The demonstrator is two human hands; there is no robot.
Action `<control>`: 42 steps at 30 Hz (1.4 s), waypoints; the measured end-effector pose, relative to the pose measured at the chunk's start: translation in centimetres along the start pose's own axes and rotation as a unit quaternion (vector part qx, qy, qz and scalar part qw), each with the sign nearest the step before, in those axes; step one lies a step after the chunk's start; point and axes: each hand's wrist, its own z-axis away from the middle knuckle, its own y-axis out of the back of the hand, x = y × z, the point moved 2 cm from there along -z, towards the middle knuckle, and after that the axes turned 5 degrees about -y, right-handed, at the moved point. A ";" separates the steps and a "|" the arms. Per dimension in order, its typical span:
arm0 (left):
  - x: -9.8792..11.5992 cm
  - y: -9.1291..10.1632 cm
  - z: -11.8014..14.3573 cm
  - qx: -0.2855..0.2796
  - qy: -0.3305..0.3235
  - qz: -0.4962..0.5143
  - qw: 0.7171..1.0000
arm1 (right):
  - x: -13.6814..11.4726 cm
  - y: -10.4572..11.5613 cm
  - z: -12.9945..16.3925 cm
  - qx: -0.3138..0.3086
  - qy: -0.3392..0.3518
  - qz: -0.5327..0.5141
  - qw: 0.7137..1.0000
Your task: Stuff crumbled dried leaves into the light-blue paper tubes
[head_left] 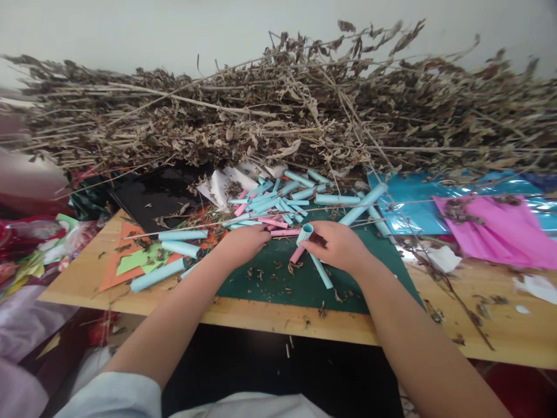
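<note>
My right hand (337, 242) is closed around a light blue paper tube (306, 233), tilted with its open end up. A short pink paper piece (297, 254) shows just below that tube; whether they join is hidden. My left hand (246, 244) has its fingers curled at the left end of a thin pink paper tube (285, 233), which reaches toward the blue one. Beyond both hands lies a heap of rolled blue and pink paper tubes (265, 203). Under my right hand a slim blue tube (321, 271) rests on the dark green mat (270, 284).
Dried leafy stalks (261, 116) are piled along the wall. Orange paper (126, 255) and more blue tubes (159, 274) lie left. Blue plastic film (404, 203) and pink tissue paper (500, 232) lie right. The wooden table's front edge (296, 325) is close to me.
</note>
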 end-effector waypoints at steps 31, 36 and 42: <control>5.4 -1.1 1.5 0.425 0.135 0.522 0.727 | -2.8 -3.2 0.0 -0.174 0.072 -0.020 0.982; 5.2 -1.6 1.9 0.432 0.106 0.487 0.751 | -2.9 -3.2 -0.1 -0.172 0.084 -0.024 0.981; 4.8 -0.1 2.7 0.433 -0.035 0.256 0.863 | -3.0 -3.1 0.0 -0.163 0.084 -0.018 0.983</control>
